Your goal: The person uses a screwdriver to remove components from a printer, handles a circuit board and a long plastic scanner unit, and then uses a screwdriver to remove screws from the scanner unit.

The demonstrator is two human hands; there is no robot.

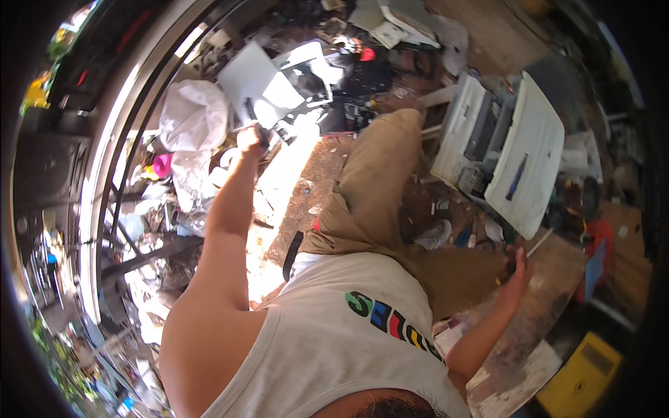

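Note:
My left hand (249, 139) reaches out to the far left, its fingers closed around a dark piece (262, 134) whose kind I cannot make out in the glare. Beside it lie a grey-white panel (252, 78) and a bright white frame-like part (306, 63). At the right, next to my thigh, my right hand (517, 273) is closed on a screwdriver, its thin pale shaft (540, 242) pointing up and away; the handle is mostly hidden in the fingers. Ahead of that hand stands a white printer-like machine (474, 132), with a dark blue slim tool (517, 177) on its pale panel (533, 150).
A white plastic sack (191, 115) and mixed scrap lie left of my arm, near a pale metal door frame (94, 188). A yellow case (582, 376) is at the lower right. Small debris covers the brown floor around my legs. Strong sunlight washes out the area near my left hand.

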